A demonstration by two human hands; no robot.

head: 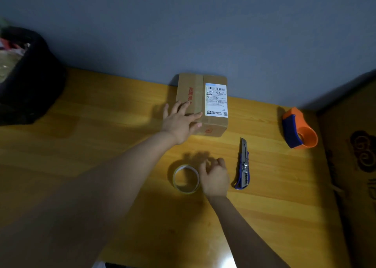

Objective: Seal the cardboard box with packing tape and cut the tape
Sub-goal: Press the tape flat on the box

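A brown cardboard box (pixel 213 125) with a white shipping label and red print stands against the blue wall on the wooden table (pixel 101 145). My left hand (pixel 180 121) lies flat on the box's near left corner, fingers spread. A roll of clear packing tape (pixel 186 178) lies flat on the table in front of the box. My right hand (pixel 214 176) is at the roll's right edge with fingers curled, touching it or just beside it; I cannot tell which. A blue utility knife (pixel 243 166) lies to the right of that hand.
An orange and blue tape dispenser (pixel 299 131) sits at the far right of the table. A black bin (pixel 26 78) with rubbish stands at the left. A dark panel with a swirl pattern (pixel 358 156) borders the table's right edge.
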